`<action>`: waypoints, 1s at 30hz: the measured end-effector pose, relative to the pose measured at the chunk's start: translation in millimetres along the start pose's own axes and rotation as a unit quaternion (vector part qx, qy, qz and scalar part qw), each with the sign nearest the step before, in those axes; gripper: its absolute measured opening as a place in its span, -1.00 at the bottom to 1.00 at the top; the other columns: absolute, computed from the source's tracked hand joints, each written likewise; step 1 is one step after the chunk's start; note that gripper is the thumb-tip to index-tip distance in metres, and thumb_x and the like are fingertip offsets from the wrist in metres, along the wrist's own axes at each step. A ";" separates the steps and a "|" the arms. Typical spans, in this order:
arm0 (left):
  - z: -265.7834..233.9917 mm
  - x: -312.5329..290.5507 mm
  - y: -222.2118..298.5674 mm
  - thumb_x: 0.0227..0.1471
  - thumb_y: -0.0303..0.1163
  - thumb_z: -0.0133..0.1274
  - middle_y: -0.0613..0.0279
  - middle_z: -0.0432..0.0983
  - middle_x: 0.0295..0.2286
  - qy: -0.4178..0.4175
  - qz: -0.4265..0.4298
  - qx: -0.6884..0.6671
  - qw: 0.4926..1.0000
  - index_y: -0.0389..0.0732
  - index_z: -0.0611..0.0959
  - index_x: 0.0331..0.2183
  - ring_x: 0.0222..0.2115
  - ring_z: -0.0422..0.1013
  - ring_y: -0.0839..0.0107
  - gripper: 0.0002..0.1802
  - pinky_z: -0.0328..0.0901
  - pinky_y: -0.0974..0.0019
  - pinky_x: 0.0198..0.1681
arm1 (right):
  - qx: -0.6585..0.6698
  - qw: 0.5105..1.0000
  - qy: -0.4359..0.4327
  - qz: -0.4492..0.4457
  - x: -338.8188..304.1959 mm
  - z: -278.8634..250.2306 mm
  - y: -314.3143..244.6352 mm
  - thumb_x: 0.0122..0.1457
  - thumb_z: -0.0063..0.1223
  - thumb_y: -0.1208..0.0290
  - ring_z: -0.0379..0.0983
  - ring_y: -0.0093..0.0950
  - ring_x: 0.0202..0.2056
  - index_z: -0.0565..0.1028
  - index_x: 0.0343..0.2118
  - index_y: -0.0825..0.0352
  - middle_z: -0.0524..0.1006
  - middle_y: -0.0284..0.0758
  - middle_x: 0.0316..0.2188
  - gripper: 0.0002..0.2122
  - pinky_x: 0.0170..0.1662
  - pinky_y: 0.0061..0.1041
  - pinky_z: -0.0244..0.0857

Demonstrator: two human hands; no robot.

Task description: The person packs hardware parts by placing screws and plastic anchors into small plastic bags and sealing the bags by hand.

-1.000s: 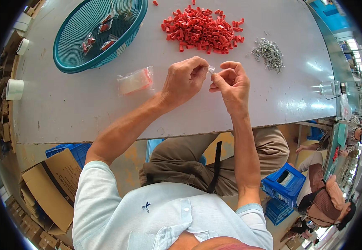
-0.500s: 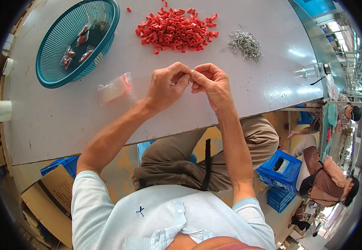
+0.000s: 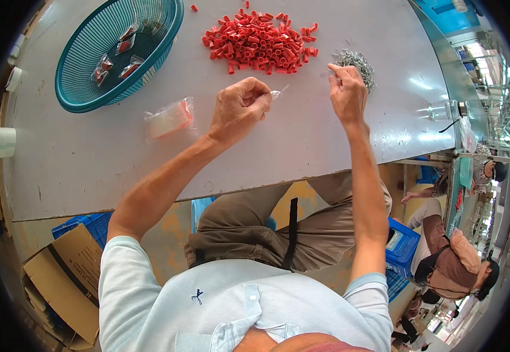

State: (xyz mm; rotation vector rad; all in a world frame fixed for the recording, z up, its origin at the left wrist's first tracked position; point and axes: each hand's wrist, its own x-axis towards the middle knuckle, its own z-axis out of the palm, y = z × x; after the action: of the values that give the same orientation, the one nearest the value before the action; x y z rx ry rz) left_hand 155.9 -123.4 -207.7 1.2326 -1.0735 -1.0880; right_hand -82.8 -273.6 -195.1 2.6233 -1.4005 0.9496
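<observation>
My left hand (image 3: 238, 110) is closed in a pinch above the grey table, gripping a small clear plastic bag (image 3: 279, 92) whose tip sticks out past the fingers. Over the near left edge of a pile of small silver screws (image 3: 360, 63) is my right hand (image 3: 349, 97), index finger and thumb apart with nothing visible between them; its other fingers are partly hidden. Beyond my hands lies a heap of red plastic caps (image 3: 258, 44). A clear packet with a red edge (image 3: 171, 119) lies on the table beside my left forearm.
At the far left a teal mesh basket (image 3: 70, 97) holds several small clear packets with red pieces. A roll of tape (image 3: 4, 142) stands at the left edge, a glass jar (image 3: 443, 110) at the right. Cardboard boxes (image 3: 67, 276) sit low left; a seated person (image 3: 451, 264) is at right.
My right hand has left my left hand and moved right to the screw pile. The small clear bag now shows in my left hand. The view has shifted slightly.
</observation>
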 end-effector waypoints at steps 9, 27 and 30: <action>-0.9 0.8 -3.4 0.25 -0.51 0.17 0.30 0.61 -0.46 0.001 0.015 0.012 1.000 -0.30 0.66 -0.25 -0.47 0.51 0.62 -0.94 0.45 0.50 -0.43 | -0.078 0.988 -0.109 -0.076 18.9 14.3 11.3 0.22 0.22 0.50 0.58 -0.27 -0.22 0.67 -0.27 0.36 0.59 -0.24 -0.34 -0.91 -0.13 -0.28 0.51; 5.7 -7.0 -6.7 0.21 -0.58 0.20 0.25 0.65 -0.43 0.021 0.130 0.108 0.985 -0.35 0.67 -0.23 -0.41 0.55 0.60 -0.92 0.48 0.48 -0.35 | 0.524 0.797 -0.134 0.270 -38.9 -1.9 -115.8 0.26 0.31 0.45 0.55 -0.66 -0.51 0.58 -0.18 0.44 0.64 -0.34 -0.48 -0.82 -0.48 -0.62 0.51; 0.3 -7.7 -7.4 0.21 -0.59 0.19 0.24 0.65 -0.43 -0.015 0.056 0.025 0.998 -0.35 0.66 -0.25 -0.41 0.56 0.60 -0.94 0.49 0.47 -0.35 | 0.519 0.783 -0.170 0.298 -48.6 2.3 -105.7 0.28 0.33 0.34 0.47 -0.71 -0.56 0.61 -0.22 0.41 0.59 -0.41 -0.54 -0.79 -0.56 -0.68 0.33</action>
State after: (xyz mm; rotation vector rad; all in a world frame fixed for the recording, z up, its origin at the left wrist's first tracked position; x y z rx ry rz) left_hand 154.1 -116.1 -215.2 1.1844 -1.1843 -1.0022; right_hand -21.4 -174.8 -195.1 3.1941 -2.4465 1.8224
